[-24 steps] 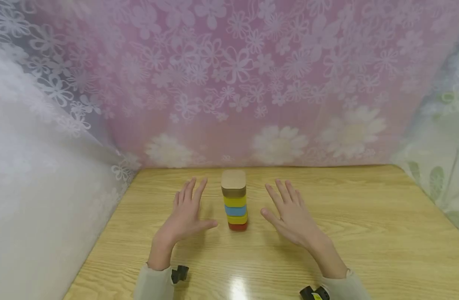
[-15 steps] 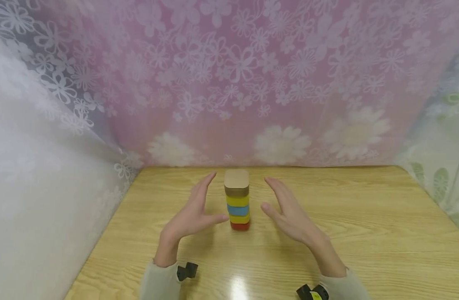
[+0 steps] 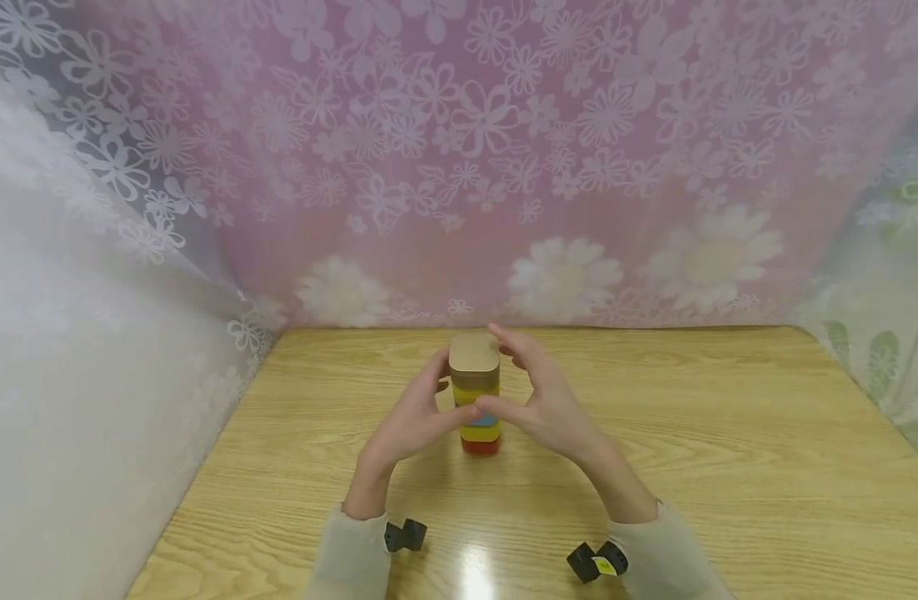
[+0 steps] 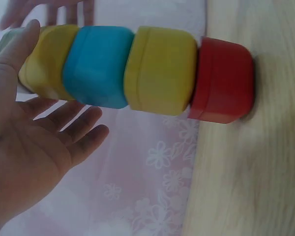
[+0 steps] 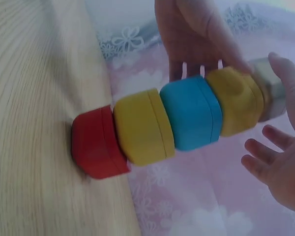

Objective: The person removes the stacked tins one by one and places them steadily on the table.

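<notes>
Small lidded boxes with rounded corners stand in one upright tower on the table: a red box [image 3: 481, 447] at the bottom, then a yellow box [image 4: 162, 71], a blue box [image 4: 98, 66], another yellow box [image 5: 233, 110] and a gold box [image 3: 474, 354] on top. My left hand [image 3: 414, 417] is at the tower's upper left, fingers extended behind it and thumb against the upper yellow box. Opposite it, my right hand [image 3: 552, 408] has its thumb in front and its loosely bent fingers beside the gold box. Both thumb tips nearly meet in the head view.
The wood-grained table [image 3: 691, 433] runs back to a pink flowered curtain [image 3: 459, 192]. Pale cloth [image 3: 92, 375] hangs along the left edge, with a leaf-patterned cloth [image 3: 886, 333] on the right. Black wrist cameras sit at both cuffs.
Both hands have moved inward from either side to surround the upper part of the tower, and their thumbs have come together in front. The tower still stands in the same place.
</notes>
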A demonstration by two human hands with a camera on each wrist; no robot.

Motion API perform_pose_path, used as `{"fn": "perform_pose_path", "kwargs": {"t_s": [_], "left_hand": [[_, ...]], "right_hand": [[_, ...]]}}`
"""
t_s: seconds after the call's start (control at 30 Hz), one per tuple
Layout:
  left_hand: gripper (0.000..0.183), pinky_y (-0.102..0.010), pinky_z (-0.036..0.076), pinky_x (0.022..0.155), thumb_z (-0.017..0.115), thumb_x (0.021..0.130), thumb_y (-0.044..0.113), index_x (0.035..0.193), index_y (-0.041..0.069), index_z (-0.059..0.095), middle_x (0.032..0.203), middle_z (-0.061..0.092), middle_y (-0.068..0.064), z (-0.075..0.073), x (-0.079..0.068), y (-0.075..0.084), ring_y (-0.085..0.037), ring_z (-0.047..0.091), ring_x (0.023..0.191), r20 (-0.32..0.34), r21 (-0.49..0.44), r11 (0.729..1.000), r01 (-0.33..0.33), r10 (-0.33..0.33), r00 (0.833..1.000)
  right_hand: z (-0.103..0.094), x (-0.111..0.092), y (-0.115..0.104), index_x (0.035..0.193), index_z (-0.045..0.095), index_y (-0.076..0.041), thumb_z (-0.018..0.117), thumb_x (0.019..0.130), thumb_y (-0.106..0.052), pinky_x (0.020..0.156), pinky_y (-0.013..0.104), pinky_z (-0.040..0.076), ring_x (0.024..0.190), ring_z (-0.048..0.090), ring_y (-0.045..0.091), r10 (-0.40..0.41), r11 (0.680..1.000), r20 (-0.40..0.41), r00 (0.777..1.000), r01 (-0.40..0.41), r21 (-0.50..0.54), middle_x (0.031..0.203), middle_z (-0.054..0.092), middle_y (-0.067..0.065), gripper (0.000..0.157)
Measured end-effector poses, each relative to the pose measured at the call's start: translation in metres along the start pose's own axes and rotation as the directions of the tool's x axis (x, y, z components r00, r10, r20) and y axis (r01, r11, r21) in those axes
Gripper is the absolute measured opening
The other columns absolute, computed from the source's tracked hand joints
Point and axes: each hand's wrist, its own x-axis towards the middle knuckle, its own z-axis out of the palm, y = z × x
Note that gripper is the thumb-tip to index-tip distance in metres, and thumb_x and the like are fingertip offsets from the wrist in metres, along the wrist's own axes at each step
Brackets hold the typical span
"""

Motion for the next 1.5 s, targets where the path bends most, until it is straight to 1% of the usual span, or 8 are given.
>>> {"fn": "perform_pose_path", "kwargs": {"t_s": [0.1, 0.3, 0.57, 0.8, 1.0, 1.13, 1.33, 1.5], "left_hand": [[0.077, -0.059, 0.034, 0.109, 0.073, 0.093, 0.021, 0.155, 0.020, 0.027, 0.147, 0.045, -0.001, 0.004, 0.000, -0.002, -0.022, 0.044, 0.133, -0.002, -0.002, 1.000, -0.014, 0.014, 1.000], [0.071, -0.056, 0.038, 0.108, 0.068, 0.096, 0.023, 0.154, 0.016, 0.028, 0.147, 0.045, -0.002, 0.008, 0.000, -0.001, -0.022, 0.046, 0.132, -0.045, 0.013, 0.999, -0.037, 0.037, 0.998], [0.063, -0.052, 0.042, 0.104, 0.067, 0.096, 0.031, 0.150, 0.021, 0.036, 0.141, 0.050, 0.003, 0.008, 0.001, -0.002, -0.018, 0.049, 0.127, -0.048, 0.014, 0.999, -0.031, 0.031, 0.998], [0.063, -0.048, 0.044, 0.103, 0.067, 0.096, 0.031, 0.150, 0.020, 0.035, 0.137, 0.051, 0.002, 0.008, 0.002, -0.003, -0.020, 0.050, 0.125, -0.036, -0.006, 1.000, -0.009, 0.009, 0.999], [0.065, -0.048, 0.045, 0.103, 0.067, 0.097, 0.030, 0.151, 0.017, 0.034, 0.138, 0.052, -0.001, 0.006, 0.003, -0.001, -0.018, 0.050, 0.126, -0.025, -0.007, 1.000, 0.002, -0.002, 1.000], [0.066, -0.052, 0.044, 0.103, 0.067, 0.096, 0.030, 0.151, 0.015, 0.034, 0.139, 0.052, -0.003, 0.005, 0.002, -0.001, -0.020, 0.050, 0.126, -0.025, -0.019, 1.000, 0.008, -0.008, 1.000], [0.067, -0.050, 0.045, 0.103, 0.067, 0.096, 0.029, 0.151, 0.013, 0.033, 0.139, 0.051, -0.003, 0.005, 0.002, -0.001, -0.020, 0.050, 0.127, -0.018, -0.024, 1.000, 0.016, -0.016, 1.000], [0.063, -0.052, 0.044, 0.104, 0.066, 0.097, 0.015, 0.150, 0.005, 0.033, 0.139, 0.051, -0.013, 0.004, -0.001, 0.022, -0.028, 0.049, 0.127, -0.009, -0.039, 0.998, 0.058, -0.059, 0.998]], "right_hand": [[0.004, 0.004, -0.002, 0.150, 0.041, -0.018, 0.082, 0.082, -0.012, 0.102, 0.054, 0.041, 0.132, 0.042, 0.025, -0.039, 0.999, -0.005, 0.999, 0.039, 0.010, 0.149, 0.042, 0.004, 0.080], [0.009, 0.008, -0.002, 0.145, 0.047, -0.015, 0.082, 0.081, -0.006, 0.101, 0.048, 0.044, 0.129, 0.044, 0.023, -0.056, 0.998, -0.027, 0.998, 0.057, 0.028, 0.145, 0.046, 0.005, 0.074], [0.012, 0.010, -0.002, 0.133, 0.061, -0.014, 0.078, 0.086, -0.007, 0.103, 0.055, 0.043, 0.131, 0.046, 0.028, -0.041, 0.999, -0.053, 0.998, 0.042, 0.018, 0.142, 0.049, 0.012, 0.051], [0.009, 0.008, -0.003, 0.131, 0.061, -0.010, 0.077, 0.085, -0.003, 0.095, 0.046, 0.052, 0.123, 0.053, 0.027, -0.054, 0.998, -0.076, 0.996, 0.056, 0.035, 0.138, 0.051, 0.011, 0.050], [0.005, 0.005, -0.003, 0.130, 0.061, -0.009, 0.076, 0.085, -0.001, 0.093, 0.048, 0.054, 0.122, 0.055, 0.027, -0.037, 0.998, -0.108, 0.993, 0.041, 0.037, 0.138, 0.051, 0.012, 0.048], [0.002, 0.003, -0.002, 0.131, 0.060, -0.007, 0.075, 0.086, 0.001, 0.091, 0.046, 0.055, 0.121, 0.055, 0.027, -0.037, 0.998, -0.122, 0.992, 0.043, 0.047, 0.138, 0.051, 0.012, 0.048], [0.000, -0.002, -0.002, 0.132, 0.058, -0.006, 0.073, 0.088, 0.000, 0.091, 0.043, 0.055, 0.121, 0.053, 0.023, -0.010, 0.997, -0.128, 0.992, 0.019, 0.069, 0.138, 0.050, 0.010, 0.046], [-0.002, -0.007, -0.002, 0.130, 0.055, -0.005, 0.073, 0.087, 0.004, 0.091, 0.035, 0.055, 0.119, 0.053, 0.021, 0.013, 0.993, -0.146, 0.989, 0.005, 0.122, 0.134, 0.050, 0.010, 0.048]]}}
